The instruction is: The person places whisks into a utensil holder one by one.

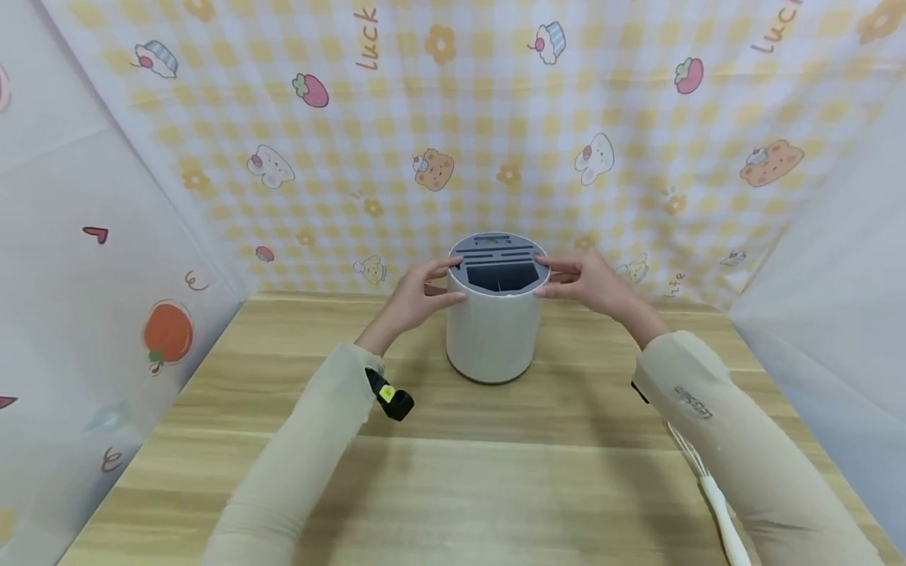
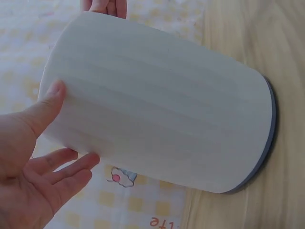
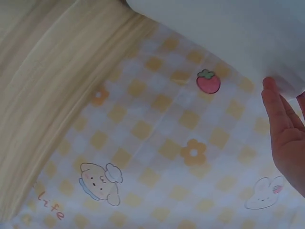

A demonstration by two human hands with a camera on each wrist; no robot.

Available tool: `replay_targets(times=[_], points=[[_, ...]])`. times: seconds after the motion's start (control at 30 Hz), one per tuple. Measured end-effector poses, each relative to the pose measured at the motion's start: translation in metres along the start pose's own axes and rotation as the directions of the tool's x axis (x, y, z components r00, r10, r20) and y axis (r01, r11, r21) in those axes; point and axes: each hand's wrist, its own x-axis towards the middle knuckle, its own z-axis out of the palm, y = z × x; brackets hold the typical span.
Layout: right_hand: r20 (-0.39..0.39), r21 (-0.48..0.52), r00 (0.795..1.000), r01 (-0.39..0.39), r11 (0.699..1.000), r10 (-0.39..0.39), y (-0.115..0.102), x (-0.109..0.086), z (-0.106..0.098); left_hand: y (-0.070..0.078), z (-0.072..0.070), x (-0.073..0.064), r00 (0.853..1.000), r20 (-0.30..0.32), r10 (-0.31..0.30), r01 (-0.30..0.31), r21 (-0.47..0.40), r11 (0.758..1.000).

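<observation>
evidently, the step in hand is squaring up the white utensil holder [image 1: 490, 338], though whether it is being set down or merely steadied i cannot tell. it stands upright near the far edge of the wooden table [image 1: 488, 487], about midway between left and right, just before the yellow checked cloth [image 1: 396, 102]. its long axis runs vertically; the slotted grey top [image 1: 520, 243] faces up, with the large opening on the near side and the narrow slots toward the far side. the dark base [image 2: 273, 119] faces down and seems to rest on the wood (it looks slanted from the left wrist, but that is the camera's turn).

the left hand [image 1: 412, 299] grips the upper left, thumb on the wall's near side, other fingers bent around the left; the right hand [image 1: 593, 284] mirrors it at the upper right, forefinger on the rim and thumb lower. how hard either presses, i cannot tell.

the next move, i judge, calls for even pressure from both sides, then spreading the fingers once the base sits flat. a whisk [image 1: 720, 507] lies near, at the right.
</observation>
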Motion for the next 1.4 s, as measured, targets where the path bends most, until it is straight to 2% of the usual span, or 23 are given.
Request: replay_targets(times=[0.2,0.47,0.63,0.83,1.03,1.2,1.27,1.4], points=[[-0.047,-0.061,0.999,0.007,0.998,-0.01,-0.014,-0.03,0.011,0.01,0.002,-0.028,1.0,0.01,0.028,-0.028,0.01,1.0],[-0.087,-0.132,0.996,-0.03,0.991,0.018,-0.036,-0.076,0.033,0.025,0.005,-0.079,1.0,0.024,0.017,-0.018,0.003,1.0],[-0.103,-0.115,0.994,-0.034,0.993,0.022,-0.046,-0.103,0.045,0.035,0.009,-0.108,1.0,0.016,0.001,-0.001,0.005,1.0],[-0.109,-0.088,0.994,-0.04,0.995,0.031,-0.059,-0.129,0.055,0.044,0.012,-0.136,1.0,0.01,0.002,-0.002,-0.002,1.0],[-0.145,-0.108,0.989,-0.043,0.993,0.027,-0.069,-0.151,0.062,0.054,0.014,-0.153,1.0,0.005,-0.005,0.005,0.003,1.0],[-0.145,-0.124,0.989,-0.026,0.992,0.008,-0.073,-0.159,0.063,0.055,0.015,-0.16,1.0,0.014,0.022,-0.022,-0.005,1.0],[-0.115,-0.081,0.993,-0.026,0.996,0.017,-0.071,-0.16,0.06,0.055,0.015,-0.161,0.999,0.016,0.033,-0.033,0.003,0.999],[-0.04,0.072,0.998,-0.055,0.996,0.058,-0.065,-0.159,0.045,0.054,0.018,-0.16,0.999,0.024,0.034,-0.034,0.01,0.999]])
